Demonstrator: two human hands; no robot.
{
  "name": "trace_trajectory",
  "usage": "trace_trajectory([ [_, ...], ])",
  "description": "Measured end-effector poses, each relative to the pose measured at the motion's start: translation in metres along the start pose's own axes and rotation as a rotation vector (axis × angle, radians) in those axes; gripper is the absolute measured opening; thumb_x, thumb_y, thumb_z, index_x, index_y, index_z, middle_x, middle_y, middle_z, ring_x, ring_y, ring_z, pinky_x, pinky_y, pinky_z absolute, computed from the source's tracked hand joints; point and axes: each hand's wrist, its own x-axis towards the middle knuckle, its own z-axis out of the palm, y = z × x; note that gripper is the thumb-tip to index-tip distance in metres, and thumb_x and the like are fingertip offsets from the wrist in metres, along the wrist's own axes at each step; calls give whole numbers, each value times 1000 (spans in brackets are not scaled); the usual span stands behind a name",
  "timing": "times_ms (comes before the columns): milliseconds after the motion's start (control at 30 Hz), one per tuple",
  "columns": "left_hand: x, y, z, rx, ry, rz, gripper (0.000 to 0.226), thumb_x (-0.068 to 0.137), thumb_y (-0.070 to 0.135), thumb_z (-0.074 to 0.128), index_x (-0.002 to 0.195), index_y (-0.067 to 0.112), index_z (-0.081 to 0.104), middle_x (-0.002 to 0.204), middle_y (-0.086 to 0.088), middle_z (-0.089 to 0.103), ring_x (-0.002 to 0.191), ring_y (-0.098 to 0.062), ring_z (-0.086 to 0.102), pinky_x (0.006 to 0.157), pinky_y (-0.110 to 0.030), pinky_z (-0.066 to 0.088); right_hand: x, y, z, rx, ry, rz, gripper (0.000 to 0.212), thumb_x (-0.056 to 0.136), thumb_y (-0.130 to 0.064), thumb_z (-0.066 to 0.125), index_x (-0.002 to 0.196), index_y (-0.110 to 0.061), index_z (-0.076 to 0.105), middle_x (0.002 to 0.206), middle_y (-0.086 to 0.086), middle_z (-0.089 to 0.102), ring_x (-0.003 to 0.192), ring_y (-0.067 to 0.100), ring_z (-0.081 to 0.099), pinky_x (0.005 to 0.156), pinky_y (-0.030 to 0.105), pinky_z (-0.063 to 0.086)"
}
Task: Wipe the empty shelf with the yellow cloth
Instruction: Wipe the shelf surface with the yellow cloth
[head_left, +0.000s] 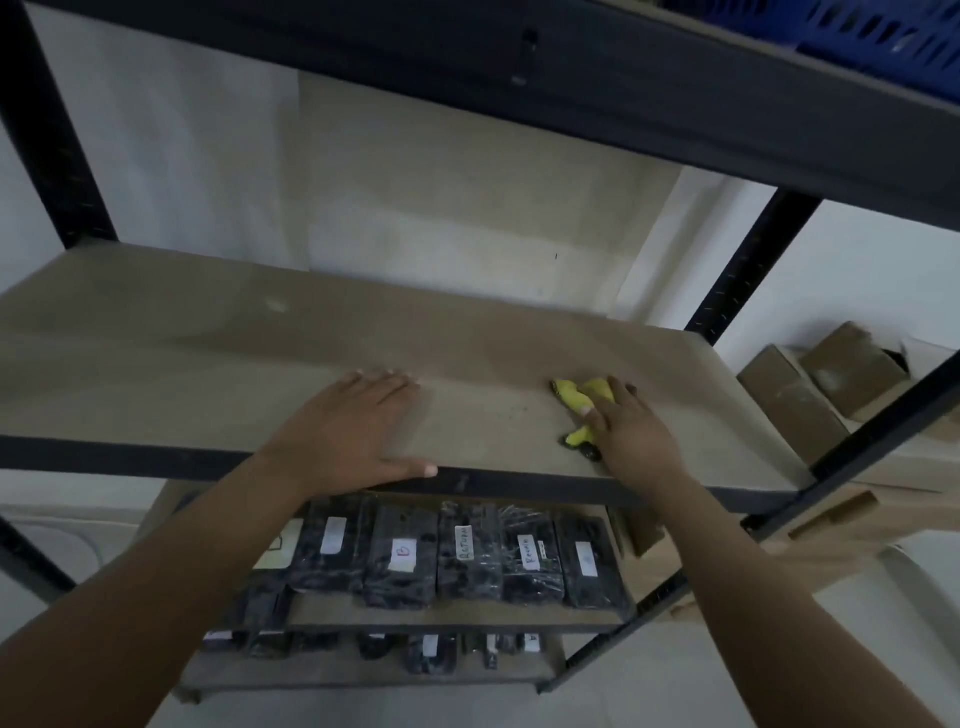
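Note:
The empty shelf (208, 353) is a brown board in a black metal frame, spanning the middle of the view. My left hand (353, 431) lies flat on it near the front edge, fingers straight, thumb along the edge. The yellow cloth (574, 397) is bunched up on the right part of the board. My right hand (631, 434) lies on top of it and presses it down, with cloth showing between and beside the fingers. A few dark specks lie on the board just left of the cloth.
Black wrapped packages with white labels (467, 556) fill the shelf below, and more sit lower down. A blue crate (857, 31) stands on the shelf above. Brown cardboard boxes (831, 384) are stacked to the right, past the black upright (737, 270).

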Motion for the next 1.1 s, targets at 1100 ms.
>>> trace_trajectory([
  [1100, -2, 1, 4, -79, 21, -51, 101, 69, 85, 28, 148, 24, 14, 158, 4, 11, 144, -14, 6, 115, -32, 1, 72, -77, 21, -176, -84, -17, 49, 97, -25, 37, 144, -19, 25, 155, 19, 12, 142, 37, 14, 112, 43, 27],
])
